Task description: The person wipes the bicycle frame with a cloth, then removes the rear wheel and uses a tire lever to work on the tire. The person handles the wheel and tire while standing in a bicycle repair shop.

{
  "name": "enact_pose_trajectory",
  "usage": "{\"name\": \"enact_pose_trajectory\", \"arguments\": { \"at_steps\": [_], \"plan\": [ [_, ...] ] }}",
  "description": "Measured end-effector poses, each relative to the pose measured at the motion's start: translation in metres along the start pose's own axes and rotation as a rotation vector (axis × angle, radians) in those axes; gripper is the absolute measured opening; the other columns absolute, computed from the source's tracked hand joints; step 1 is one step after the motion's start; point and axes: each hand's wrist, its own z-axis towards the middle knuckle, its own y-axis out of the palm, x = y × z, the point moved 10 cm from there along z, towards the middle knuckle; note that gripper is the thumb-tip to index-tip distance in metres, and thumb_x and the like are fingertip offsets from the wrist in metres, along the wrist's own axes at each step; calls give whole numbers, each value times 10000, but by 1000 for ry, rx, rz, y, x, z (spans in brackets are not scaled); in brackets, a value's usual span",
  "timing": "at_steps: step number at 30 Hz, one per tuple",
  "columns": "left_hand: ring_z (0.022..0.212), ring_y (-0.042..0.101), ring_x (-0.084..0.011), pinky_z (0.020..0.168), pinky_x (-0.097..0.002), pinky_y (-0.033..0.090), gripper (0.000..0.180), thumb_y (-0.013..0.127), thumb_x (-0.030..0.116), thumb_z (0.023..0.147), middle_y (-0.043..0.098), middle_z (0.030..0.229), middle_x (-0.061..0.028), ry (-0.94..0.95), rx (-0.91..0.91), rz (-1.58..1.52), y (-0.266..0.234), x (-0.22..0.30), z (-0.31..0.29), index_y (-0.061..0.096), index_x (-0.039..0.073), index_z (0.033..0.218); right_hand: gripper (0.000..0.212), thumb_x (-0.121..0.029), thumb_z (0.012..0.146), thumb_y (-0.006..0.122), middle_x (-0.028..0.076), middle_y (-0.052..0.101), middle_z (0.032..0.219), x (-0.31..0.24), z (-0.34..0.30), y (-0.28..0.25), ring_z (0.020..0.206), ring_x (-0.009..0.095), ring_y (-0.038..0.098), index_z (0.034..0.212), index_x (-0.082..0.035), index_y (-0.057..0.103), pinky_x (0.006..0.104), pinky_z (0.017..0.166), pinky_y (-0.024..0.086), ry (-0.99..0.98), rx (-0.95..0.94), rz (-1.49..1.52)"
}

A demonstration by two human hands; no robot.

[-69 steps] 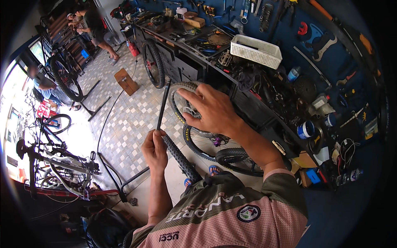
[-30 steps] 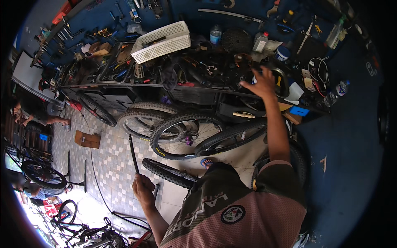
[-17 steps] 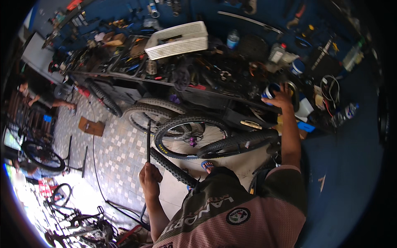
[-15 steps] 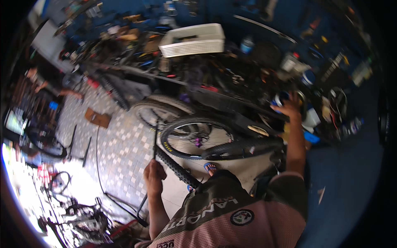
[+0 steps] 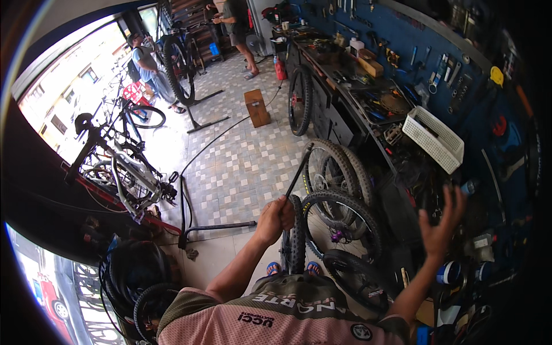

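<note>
My left hand (image 5: 275,221) is closed in a fist around a slim black rod (image 5: 300,171), which tilts up and away to a thicker far end. Just beyond that fist, an upright wheel with a knobby tire (image 5: 296,247) stands near my feet. My right hand (image 5: 443,221) is raised at the right with its fingers spread, holding nothing. It is nearest to the cluttered workbench and a white plastic basket (image 5: 434,141). Several bicycle wheels lean against the bench, among them one with a purple hub (image 5: 337,236).
A brown box (image 5: 256,108) and a black hose (image 5: 215,138) lie on the tiled floor. Bicycles (image 5: 129,178) and a stand foot (image 5: 221,226) are at the left. Tools hang on the blue wall (image 5: 402,34). Two people (image 5: 237,29) (image 5: 148,66) are farther off.
The view has swung left, bringing in more of the floor and the doorway. My right hand has come away from the blue-and-white can on the bench. My left hand still grips the rod.
</note>
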Motion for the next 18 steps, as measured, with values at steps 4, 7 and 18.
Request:
{"name": "enact_pose_trajectory", "arguments": {
  "at_steps": [4, 7, 18],
  "plan": [
    [551, 262, -101, 502, -288, 233, 447, 415, 391, 1127, 286, 656, 48, 143, 37, -53, -25, 37, -19, 363, 153, 752, 615, -346, 860, 755, 197, 414, 1555, -175, 55, 56, 1514, 455, 303, 1426, -143, 627, 591, 1228, 275, -382, -135, 418],
    [554, 271, -95, 508, -285, 250, 464, 421, 410, 1129, 287, 651, 48, 238, 60, -32, -32, 62, -39, 366, 146, 752, 691, -219, 828, 775, 182, 465, 1449, -267, 70, 72, 1395, 419, 434, 1491, -229, 582, 538, 1162, 375, -586, -189, 543],
    [559, 305, -92, 520, -274, 286, 483, 422, 427, 1139, 319, 653, 40, 390, 162, -34, -72, 101, -105, 380, 128, 761, 809, -215, 802, 806, 120, 516, 1243, -425, 66, 99, 1157, 323, 529, 1547, -342, 518, 470, 1031, 464, -878, -259, 566]
  ]
}}
